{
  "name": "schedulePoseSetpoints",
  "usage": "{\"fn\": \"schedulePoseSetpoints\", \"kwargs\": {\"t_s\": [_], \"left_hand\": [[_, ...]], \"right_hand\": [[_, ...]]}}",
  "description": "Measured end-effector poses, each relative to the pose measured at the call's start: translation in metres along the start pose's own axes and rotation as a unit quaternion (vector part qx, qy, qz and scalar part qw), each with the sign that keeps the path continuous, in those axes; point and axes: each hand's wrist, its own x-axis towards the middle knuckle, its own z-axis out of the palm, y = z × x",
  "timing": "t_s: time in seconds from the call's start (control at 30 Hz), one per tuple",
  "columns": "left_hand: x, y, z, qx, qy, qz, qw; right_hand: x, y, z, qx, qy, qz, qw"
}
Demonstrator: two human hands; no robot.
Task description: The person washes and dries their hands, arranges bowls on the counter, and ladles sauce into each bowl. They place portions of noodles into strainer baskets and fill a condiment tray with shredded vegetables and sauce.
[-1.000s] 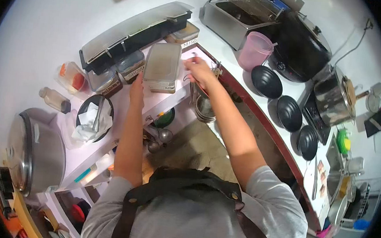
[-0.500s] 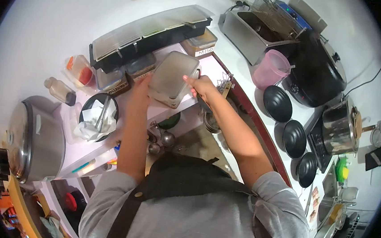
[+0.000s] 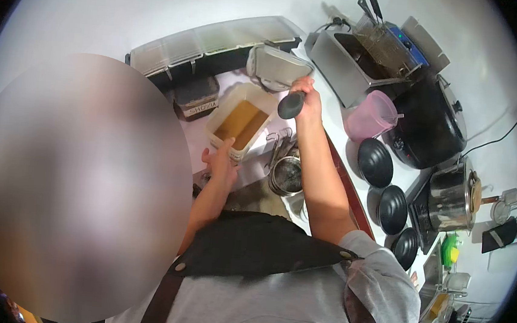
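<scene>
My left hand (image 3: 221, 166) is at the near end of a rectangular plastic tub (image 3: 216, 122) of brown liquid (image 3: 240, 123). Its fingers are apart, one of them reaching up at the tub's rim. Right of the tub, my right hand (image 3: 307, 101) is closed around a black, rounded-end handle (image 3: 291, 105); what the handle belongs to is hidden. A translucent lid (image 3: 278, 66) stands tilted behind the tub, its right end at my right fingertips. Whether those fingers also grip the lid is unclear.
A labelled tub (image 3: 195, 99) and a long lidded topping box (image 3: 213, 42) are behind. Stacked metal pots (image 3: 286, 176) sit below the counter edge. A fryer (image 3: 357, 66), pink jug (image 3: 371, 116) and black bowls (image 3: 375, 163) line the right. A large blurred patch hides the left side.
The lid has come off the tub and moved back and right with my right hand, exposing the brown liquid. My left hand has moved down to the tub's near end.
</scene>
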Motion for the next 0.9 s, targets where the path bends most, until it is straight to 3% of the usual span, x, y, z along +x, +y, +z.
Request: {"fn": "schedulePoseSetpoints", "kwargs": {"t_s": [0.07,0.1,0.17,0.2,0.23,0.27,0.3,0.37,0.43,0.47,0.53,0.57,0.6,0.63,0.73,0.8,0.83,0.9], "left_hand": [[0.018,-0.012,-0.005,-0.013,0.001,0.035,0.999],[0.019,-0.013,-0.006,-0.01,0.007,0.029,1.0],[0.018,-0.011,-0.009,-0.003,0.018,0.02,1.0],[0.011,-0.007,-0.011,-0.007,0.004,0.01,1.0],[0.006,-0.003,-0.012,-0.009,-0.01,0.001,1.0],[0.004,-0.001,-0.015,-0.004,-0.007,-0.002,1.0],[0.002,0.001,-0.018,-0.011,0.0,-0.014,1.0],[-0.001,0.007,-0.027,-0.005,0.003,-0.03,1.0],[-0.001,0.015,-0.039,0.024,-0.063,-0.052,0.996],[0.0,0.02,-0.044,0.034,-0.095,-0.061,0.993],[-0.005,0.031,-0.052,0.059,-0.132,-0.065,0.987],[-0.013,0.041,-0.053,0.08,-0.144,-0.063,0.984],[-0.015,0.047,-0.056,0.077,-0.167,-0.057,0.981],[-0.019,0.053,-0.06,0.07,-0.186,-0.052,0.979],[-0.033,0.071,-0.071,0.094,-0.179,-0.08,0.976],[-0.022,0.081,-0.095,0.276,-0.251,0.056,0.926],[-0.015,0.086,-0.107,0.333,-0.271,0.102,0.898],[-0.016,0.103,-0.113,0.283,-0.286,0.039,0.915]], "right_hand": [[-0.008,-0.002,0.007,-0.004,-0.046,-0.011,0.999],[-0.02,0.012,0.025,-0.041,-0.012,-0.069,0.997],[-0.039,0.028,0.05,-0.241,-0.078,-0.084,0.964],[-0.04,0.034,0.061,-0.389,-0.124,-0.112,0.906],[-0.038,0.04,0.074,-0.526,-0.166,-0.135,0.823],[-0.039,0.058,0.097,-0.69,-0.132,-0.179,0.689],[-0.034,0.075,0.111,-0.82,-0.089,-0.213,0.524],[0.007,0.082,0.113,-0.901,-0.259,-0.333,0.104],[0.047,0.08,0.108,-0.906,-0.303,-0.287,-0.066],[0.048,0.091,0.113,-0.923,-0.25,-0.227,-0.185],[0.077,0.09,0.103,-0.913,-0.241,-0.189,-0.27],[0.099,0.09,0.096,-0.923,-0.235,-0.163,-0.259],[0.104,0.09,0.092,-0.911,-0.239,-0.172,-0.29],[0.11,0.087,0.086,-0.913,-0.256,-0.187,-0.256],[0.123,0.078,0.078,-0.917,-0.259,-0.205,-0.223],[0.109,0.074,0.084,-0.93,-0.263,-0.225,-0.122],[0.1,0.074,0.086,-0.933,-0.255,-0.225,-0.12],[0.07,0.071,0.091,-0.89,-0.237,-0.385,0.063]]}}
